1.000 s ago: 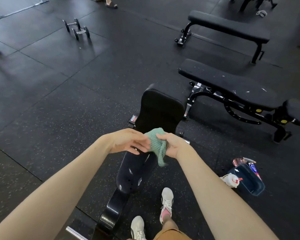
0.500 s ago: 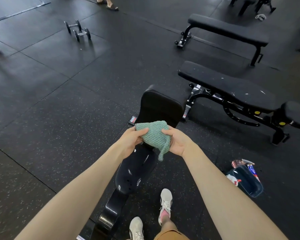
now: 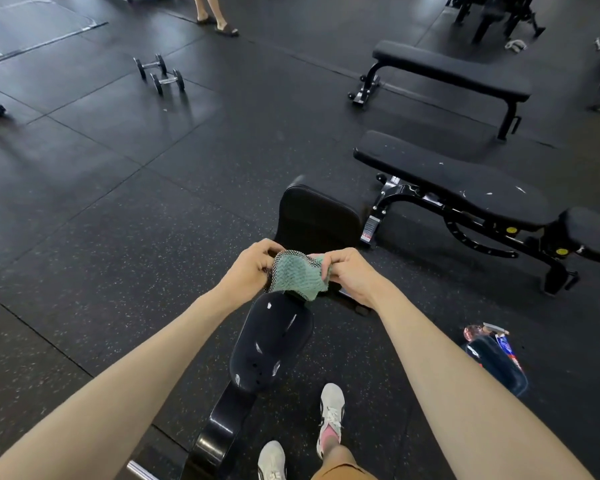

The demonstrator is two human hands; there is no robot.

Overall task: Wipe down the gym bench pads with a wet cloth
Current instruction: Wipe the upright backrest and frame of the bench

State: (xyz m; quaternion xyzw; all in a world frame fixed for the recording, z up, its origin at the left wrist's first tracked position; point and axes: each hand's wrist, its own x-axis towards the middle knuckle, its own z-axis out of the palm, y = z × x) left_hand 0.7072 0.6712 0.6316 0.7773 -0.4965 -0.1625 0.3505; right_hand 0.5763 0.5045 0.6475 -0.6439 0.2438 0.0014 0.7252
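Holding cloth (image 3: 297, 275) spread between both hands over bench.

Standing in shoes (image 3: 331, 414) just right of glossy seat pad (image 3: 271, 344), with bag (image 3: 499, 362) on floor further right. Pinching cloth's left edge in curled fingers of left hand (image 3: 253, 268) and its right edge in curled fingers of right hand (image 3: 350, 271), above where seat pad meets back pad (image 3: 317, 216). Beyond, right: second bench (image 3: 458, 188), then third bench (image 3: 451, 69). Far left: dumbbells (image 3: 160, 74).

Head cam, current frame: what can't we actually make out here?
Head view only.
Cloth wetness: not visible; left hand and right hand bunch it, covering its edges.
Bench pad: part under the cloth hidden by both hands.
Blue tub contents: smeared, unreadable.
Bystander: cut off by top edge; only legs show.
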